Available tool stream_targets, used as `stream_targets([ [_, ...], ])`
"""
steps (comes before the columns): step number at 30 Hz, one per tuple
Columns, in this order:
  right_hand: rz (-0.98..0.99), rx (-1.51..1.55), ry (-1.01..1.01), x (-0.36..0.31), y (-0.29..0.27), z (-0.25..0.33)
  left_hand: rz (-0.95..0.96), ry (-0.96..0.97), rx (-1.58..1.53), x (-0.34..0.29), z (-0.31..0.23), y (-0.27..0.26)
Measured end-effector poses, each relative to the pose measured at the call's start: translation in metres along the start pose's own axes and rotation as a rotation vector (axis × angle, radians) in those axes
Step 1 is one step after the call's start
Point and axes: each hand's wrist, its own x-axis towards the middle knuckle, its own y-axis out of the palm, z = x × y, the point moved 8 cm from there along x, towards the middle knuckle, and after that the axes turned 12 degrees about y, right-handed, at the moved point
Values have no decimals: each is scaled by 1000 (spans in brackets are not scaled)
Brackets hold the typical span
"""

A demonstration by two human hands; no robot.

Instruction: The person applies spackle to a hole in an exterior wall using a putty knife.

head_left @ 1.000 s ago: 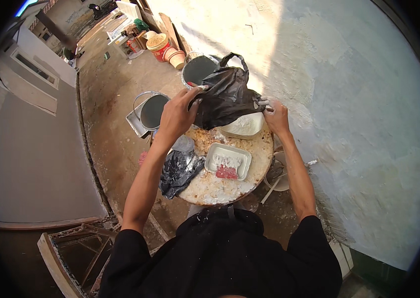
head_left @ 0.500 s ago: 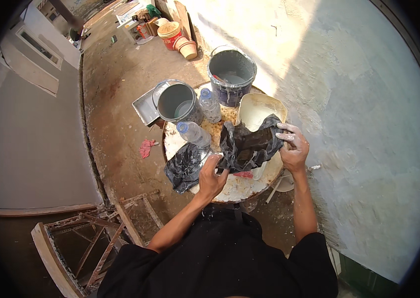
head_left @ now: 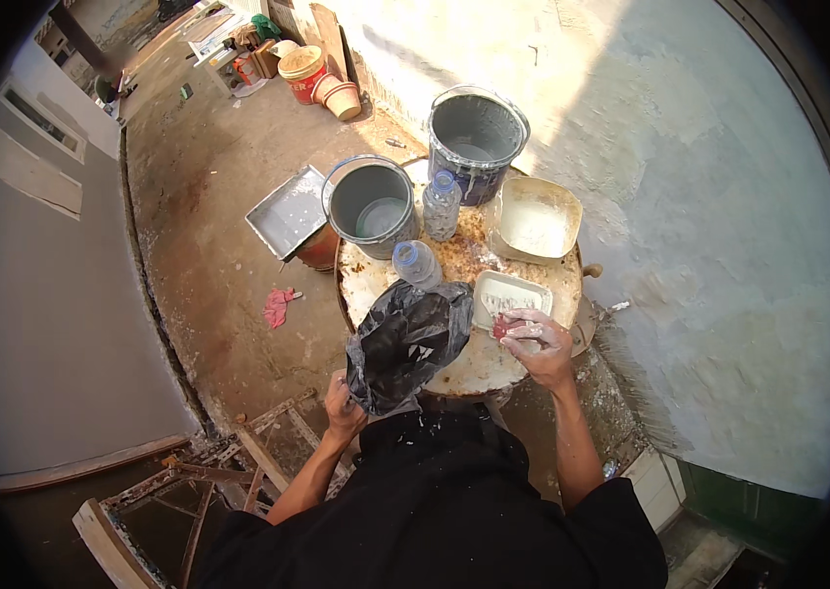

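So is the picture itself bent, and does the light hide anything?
Head view: yes, it looks bent, with black corners and edges bowing toward the rim, as a fisheye lens does; head view: the upper part of the wall glares in sunlight, washing out texture beside a slanting shadow edge; head view: the bag is so dark inside that little detail shows.

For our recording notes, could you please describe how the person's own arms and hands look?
The person wears a black shirt, flecked with white, with short sleeves. Both forearms are bare. The left hand and right hand are ungloved; whitish residue coats the right fingers.
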Motion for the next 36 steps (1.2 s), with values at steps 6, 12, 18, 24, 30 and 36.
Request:
stream_targets([
  [6,36,224,745,27,44,-98,101,-89,-37,1,77,-51],
  [12,90,-410,332,91,105,-89,40,-162,-176,61,135,-37],
  [18,57,-264,401,88,108,-98,-55,-164,-236,65,174,15],
  [24,-77,-85,462,60,55,-115,59,-167,60,46,178,40],
  [30,-553,306,619,19,-65,-174,-110,-460,179,38,167,21],
  [36,-546,483,785,33,-123,-226,-272,-741,-80,-19,187,10],
])
